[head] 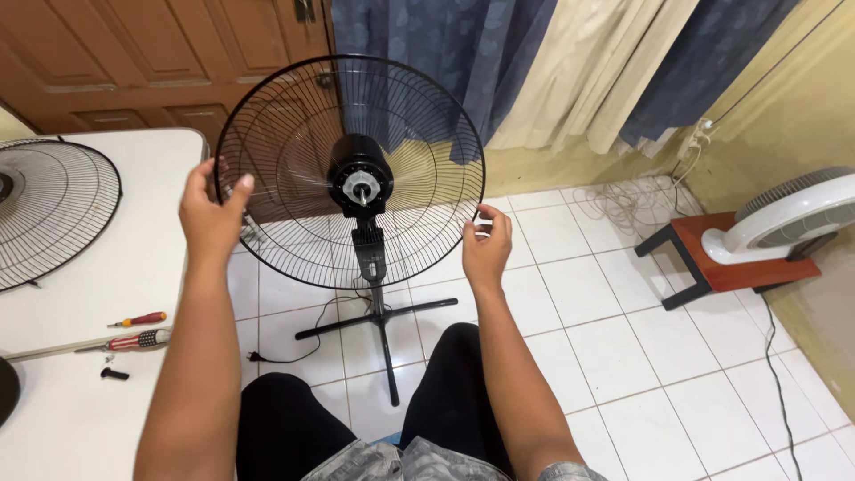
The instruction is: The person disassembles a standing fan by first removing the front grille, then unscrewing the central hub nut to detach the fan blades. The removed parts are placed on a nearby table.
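At the centre of the frame a black pedestal fan (361, 191) stands upright on the white tiled floor (623, 338), its stem vertical and its round wire rear guard (294, 125) and bare motor hub (360, 184) facing the viewer, with no blades fitted. The left hand (212, 216) is closed on the guard's left rim and the right hand (486, 245) pinches its lower right rim. A white counter (89, 392) with a second wire guard (49, 209) and two screwdrivers (134, 331) crowds the left edge, while open floor lies to the right.
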